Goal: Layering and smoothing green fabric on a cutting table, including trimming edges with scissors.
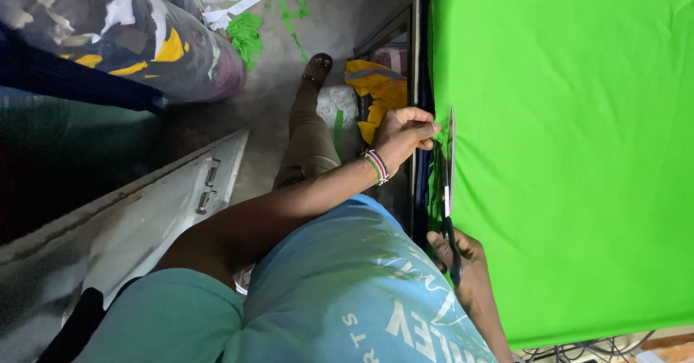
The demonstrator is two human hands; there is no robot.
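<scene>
A large sheet of bright green fabric point(571, 153) lies spread over a table at the right. My right hand point(466, 265) grips the black handles of a pair of scissors point(449, 189). The blades point away from me along the fabric's left edge. My left hand point(403, 135), with a beaded bracelet on the wrist, reaches across my body and pinches the fabric edge just beside the scissor tips. My light blue shirt hides part of my right forearm.
The table's dark edge point(418, 81) runs beside my leg and sandalled foot point(318, 66). Yellow cloth point(376, 88) lies under the table. A clear bag of fabric scraps point(123, 30), green offcuts point(246, 34) and a grey hinged panel point(144, 218) lie on the floor to the left.
</scene>
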